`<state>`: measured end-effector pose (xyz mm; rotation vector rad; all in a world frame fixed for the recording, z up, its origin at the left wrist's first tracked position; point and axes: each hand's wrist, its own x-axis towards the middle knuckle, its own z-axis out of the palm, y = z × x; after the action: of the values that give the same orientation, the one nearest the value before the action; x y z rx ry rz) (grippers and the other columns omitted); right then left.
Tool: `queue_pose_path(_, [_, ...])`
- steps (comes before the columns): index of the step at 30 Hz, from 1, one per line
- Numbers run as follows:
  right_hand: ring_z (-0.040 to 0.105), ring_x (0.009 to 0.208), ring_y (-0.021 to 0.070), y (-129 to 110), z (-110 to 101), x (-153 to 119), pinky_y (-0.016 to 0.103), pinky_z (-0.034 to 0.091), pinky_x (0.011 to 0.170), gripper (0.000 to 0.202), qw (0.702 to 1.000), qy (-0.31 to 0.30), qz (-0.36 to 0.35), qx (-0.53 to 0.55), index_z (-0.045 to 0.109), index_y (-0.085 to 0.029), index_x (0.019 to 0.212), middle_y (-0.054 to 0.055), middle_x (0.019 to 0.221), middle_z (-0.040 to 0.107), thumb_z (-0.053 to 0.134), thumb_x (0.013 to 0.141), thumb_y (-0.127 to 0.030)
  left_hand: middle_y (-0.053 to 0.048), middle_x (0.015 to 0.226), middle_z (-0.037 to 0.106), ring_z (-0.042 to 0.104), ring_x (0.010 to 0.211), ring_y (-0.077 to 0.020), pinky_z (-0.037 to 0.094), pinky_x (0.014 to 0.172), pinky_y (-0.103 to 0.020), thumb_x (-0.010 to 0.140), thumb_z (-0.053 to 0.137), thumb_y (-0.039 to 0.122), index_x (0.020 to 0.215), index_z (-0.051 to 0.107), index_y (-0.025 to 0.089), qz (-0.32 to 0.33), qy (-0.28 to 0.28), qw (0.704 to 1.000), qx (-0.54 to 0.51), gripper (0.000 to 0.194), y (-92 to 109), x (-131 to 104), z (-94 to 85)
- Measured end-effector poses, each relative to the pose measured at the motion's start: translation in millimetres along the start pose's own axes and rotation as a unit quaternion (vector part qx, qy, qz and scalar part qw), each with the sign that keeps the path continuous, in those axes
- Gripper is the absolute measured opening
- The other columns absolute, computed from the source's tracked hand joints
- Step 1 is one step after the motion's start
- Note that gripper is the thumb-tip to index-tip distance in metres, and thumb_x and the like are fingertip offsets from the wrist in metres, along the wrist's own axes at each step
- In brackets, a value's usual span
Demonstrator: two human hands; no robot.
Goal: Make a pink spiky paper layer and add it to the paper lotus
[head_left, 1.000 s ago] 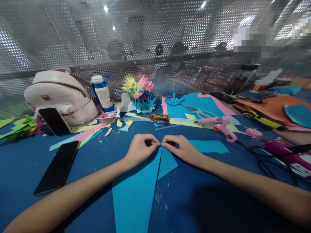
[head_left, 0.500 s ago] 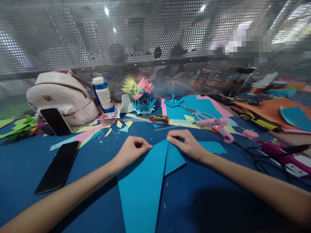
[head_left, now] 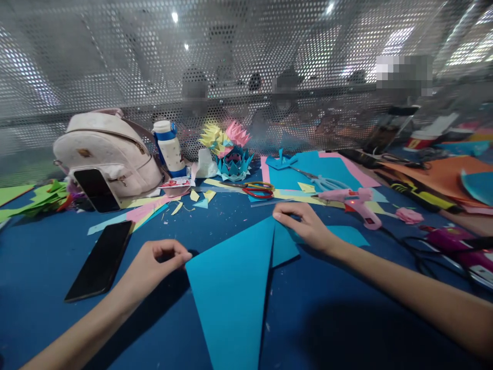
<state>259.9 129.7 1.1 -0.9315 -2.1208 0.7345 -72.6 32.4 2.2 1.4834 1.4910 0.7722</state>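
A large sheet of blue paper (head_left: 233, 277) lies in front of me, folded, its near end running out of the bottom of the view. At its upper left corner, my left hand (head_left: 159, 262) pinches the edge between thumb and fingers. My right hand (head_left: 302, 226) is closed on the top corner, where the fold meets. Behind that corner, a smaller blue flap (head_left: 284, 252) shows on the right. Another blue paper piece (head_left: 348, 235) lies partly behind my right hand.
Scissors with red and yellow handles (head_left: 259, 189), a pink glue gun (head_left: 356, 200) and paper scraps lie beyond my hands. A black phone (head_left: 100, 261) is at left. Further back stand a backpack (head_left: 103, 149), a bottle (head_left: 169, 149) and folded paper flowers (head_left: 233, 162). Cables (head_left: 412, 246) run at right.
My left hand has slid left and toward me along the paper's upper edge to its left corner. My right hand stays at the top corner. The whole view has shifted slightly.
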Motion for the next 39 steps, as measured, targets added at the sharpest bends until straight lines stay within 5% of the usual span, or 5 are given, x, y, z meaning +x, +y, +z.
queue_pose_path(9, [0.041,0.062,0.0126,3,5,3,0.026,0.032,0.060,0.034,0.999,-0.004,-0.024,-0.021,0.047,-0.018,0.065,-0.001,0.065,0.045,0.047,0.094,-0.036,-0.004,0.088,0.070,0.060,0.079,-0.0198,0.045,0.075,-0.030,0.084,0.061,0.040,0.083,0.069,0.021,0.107,0.124,0.982,0.091,0.021,-4,16,-9.2])
queue_pose_path(15, [0.058,0.073,0.0181,4,13,-2,0.031,0.044,0.068,0.029,0.999,0.030,-0.006,-0.016,0.063,-0.017,0.073,0.006,0.078,0.066,0.054,0.091,-0.037,-0.005,0.103,0.073,0.064,0.091,-0.0204,0.047,0.084,-0.032,0.083,0.066,0.033,0.103,0.072,0.023,0.202,-0.018,0.972,0.121,0.023,18,56,22.4])
queue_pose_path(21, [0.064,0.081,0.0220,10,10,-2,0.034,0.049,0.074,0.027,0.997,0.075,0.019,0.019,0.070,-0.018,0.075,0.008,0.085,0.072,0.060,0.087,-0.040,-0.006,0.078,0.075,0.066,0.074,-0.0200,0.048,0.069,-0.029,0.081,0.064,0.032,0.076,0.074,0.017,0.153,-0.045,0.986,0.056,0.019,12,78,50.7])
queue_pose_path(29, [0.043,0.050,0.0122,9,3,3,0.027,0.034,0.049,0.034,0.988,0.121,0.066,0.067,0.064,-0.017,0.062,0.000,0.053,0.050,0.062,0.084,-0.042,-0.004,0.071,0.070,0.060,0.071,-0.0183,0.044,0.067,-0.029,0.078,0.064,0.035,0.066,0.069,0.018,0.146,0.014,0.987,0.063,0.022,25,70,18.7])
queue_pose_path(39, [0.038,0.051,0.0118,18,1,3,0.029,0.029,0.051,0.045,0.974,0.175,0.087,0.112,0.053,-0.018,0.052,-0.001,0.050,0.043,0.063,0.086,-0.046,-0.002,0.068,0.066,0.059,0.067,-0.0157,0.044,0.063,-0.026,0.071,0.072,0.037,0.068,0.069,0.017,0.152,0.100,0.983,-0.006,0.021,26,87,-19.3])
